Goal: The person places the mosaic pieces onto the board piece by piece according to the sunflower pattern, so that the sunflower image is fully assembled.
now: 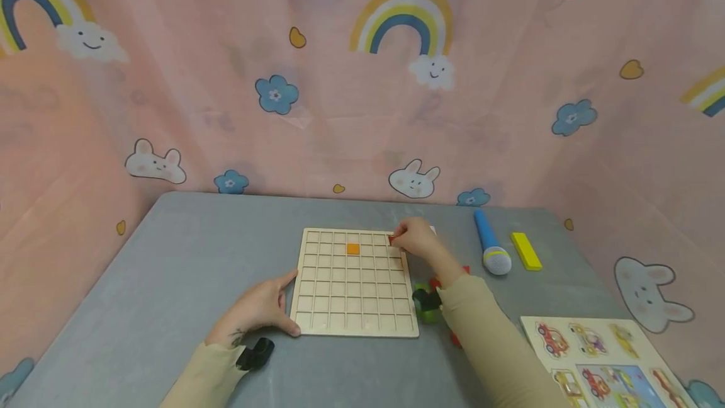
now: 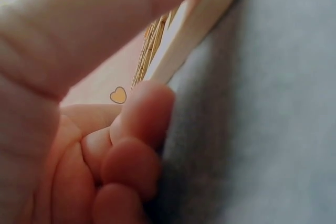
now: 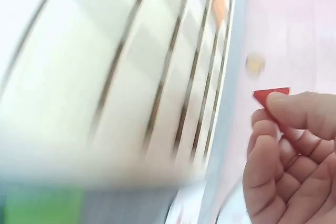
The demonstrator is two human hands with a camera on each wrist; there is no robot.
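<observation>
A pale wooden grid board (image 1: 354,301) lies on the table, with one orange square tile (image 1: 354,249) in its upper part. My left hand (image 1: 257,307) is at the board's left edge, thumb by the near corner and index finger stretched along the side. In the left wrist view the thumb (image 2: 94,30) touches the board's rim while other fingers curl beside it. Between thumb and fingers, my right hand (image 1: 421,241) pinches a red tile (image 3: 272,94) at the board's far right corner. Only a pointed part of that tile shows.
Right of the board, red and green pieces (image 1: 427,315) are partly hidden by the right forearm. Farther right are a blue toy microphone (image 1: 486,232), a yellow block (image 1: 526,251) and a picture puzzle board (image 1: 608,357). A pink patterned cloth (image 1: 340,131) hangs behind the grey table (image 1: 226,238).
</observation>
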